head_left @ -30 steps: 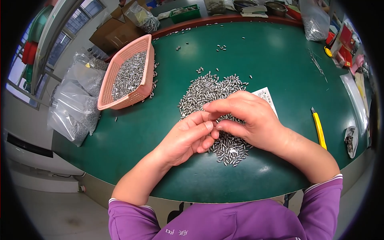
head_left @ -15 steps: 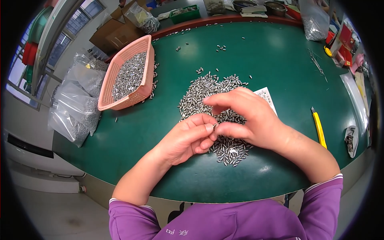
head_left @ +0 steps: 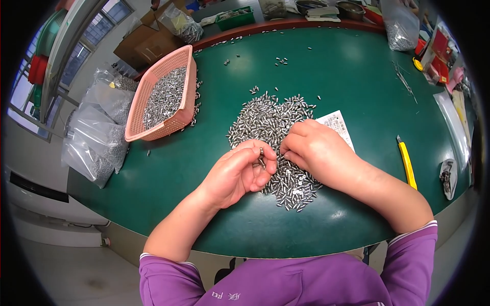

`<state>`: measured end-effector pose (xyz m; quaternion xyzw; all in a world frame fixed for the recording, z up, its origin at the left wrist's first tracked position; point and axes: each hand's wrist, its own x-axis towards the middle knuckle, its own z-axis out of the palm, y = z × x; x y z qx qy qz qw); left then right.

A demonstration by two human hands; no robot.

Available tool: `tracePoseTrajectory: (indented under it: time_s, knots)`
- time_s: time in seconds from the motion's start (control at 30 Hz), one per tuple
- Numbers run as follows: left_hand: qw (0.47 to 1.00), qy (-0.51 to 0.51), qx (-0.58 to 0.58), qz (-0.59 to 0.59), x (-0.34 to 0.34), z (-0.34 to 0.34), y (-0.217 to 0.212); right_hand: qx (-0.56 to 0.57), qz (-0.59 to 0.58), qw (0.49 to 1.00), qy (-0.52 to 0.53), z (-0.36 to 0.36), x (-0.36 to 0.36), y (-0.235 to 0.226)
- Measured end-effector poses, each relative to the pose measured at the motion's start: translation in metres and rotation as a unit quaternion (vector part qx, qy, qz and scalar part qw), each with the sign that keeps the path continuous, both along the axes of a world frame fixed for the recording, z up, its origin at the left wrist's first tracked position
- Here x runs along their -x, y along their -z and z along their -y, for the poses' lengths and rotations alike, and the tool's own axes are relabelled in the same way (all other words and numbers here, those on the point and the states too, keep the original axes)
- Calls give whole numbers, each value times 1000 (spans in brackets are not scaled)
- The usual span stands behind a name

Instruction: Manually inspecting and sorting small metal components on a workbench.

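A heap of small shiny metal pins (head_left: 260,120) with tapered ends lies on the green table (head_left: 229,229) in front of me. My left hand (head_left: 232,176) is held palm up at the heap's near left side, pinching one small metal pin (head_left: 261,151) between thumb and forefinger. Its other fingers are curled. Across from it, my right hand (head_left: 321,153) reaches down to the middle of the heap, fingertips pressed together among the pins. Whatever those fingertips hold is hidden. A white printed paper slip (head_left: 336,124) lies just beyond the right hand.
A pink plastic basket (head_left: 191,76) full of similar pins stands at the left, beside clear bags (head_left: 94,140) of metal parts. Right of my arm lies a yellow utility knife (head_left: 407,163). Thin metal tools (head_left: 405,83) and another filled bag (head_left: 400,30) are farther right. Stray pins dot the far table.
My right hand has come away from the left hand and lowered onto the heap, its fingers closing. The left hand has turned slightly, and the pin now shows upright at its fingertips.
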<state>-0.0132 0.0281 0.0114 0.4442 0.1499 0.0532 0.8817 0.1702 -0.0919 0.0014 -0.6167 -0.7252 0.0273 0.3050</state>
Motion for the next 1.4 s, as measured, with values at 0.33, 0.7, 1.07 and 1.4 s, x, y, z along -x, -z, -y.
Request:
tracePoseTrajectory:
  time_s: [0.33,0.7,1.07,1.4]
  knots:
    - [999,16,-15,-24,1,3,-3,-108,-75,991,-35,-2,4,-18]
    - [999,39,-4,-28,2,2,-4,-28,-153,988,-21,-2,3,-19]
    - [1000,7,2,-14,1,-1,0,-10,-14,1000,-24,-3,0,2]
    - [999,11,-27,-42,-1,5,-7,-98,-208,972,-49,-1,13,-15]
